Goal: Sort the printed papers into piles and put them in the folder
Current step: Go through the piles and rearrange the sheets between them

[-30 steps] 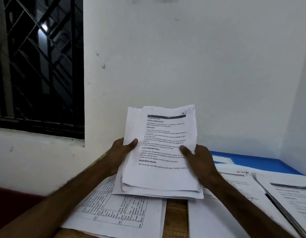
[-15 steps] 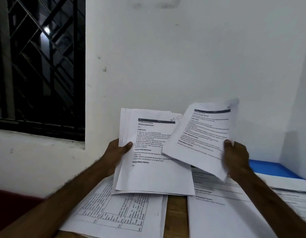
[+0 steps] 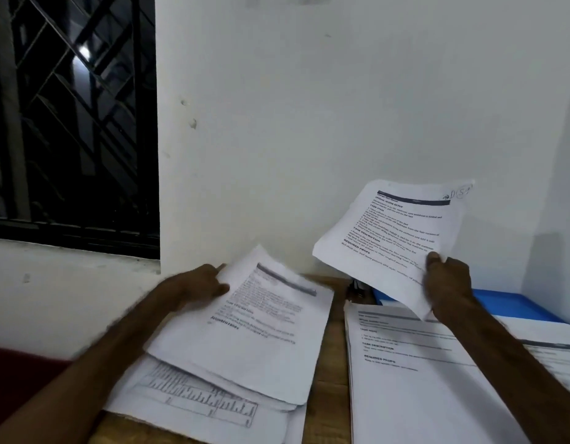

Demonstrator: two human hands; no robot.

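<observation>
The right grip (image 3: 448, 283) pinches one thin white sheet (image 3: 395, 238) by its lower edge, bent a little, up at the right of the frame. The left grip (image 3: 194, 285) holds a thick stack of printed papers (image 3: 245, 331) low in the middle, over a flat page with a grid (image 3: 197, 402) on the brown wooden desk (image 3: 328, 389).

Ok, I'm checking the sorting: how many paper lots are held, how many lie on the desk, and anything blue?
Held: 2, stack, single sheet
Lying piles: 3, grid-printed pile, middle pile, far-right pile
Blue object: 1
Total: 6
</observation>
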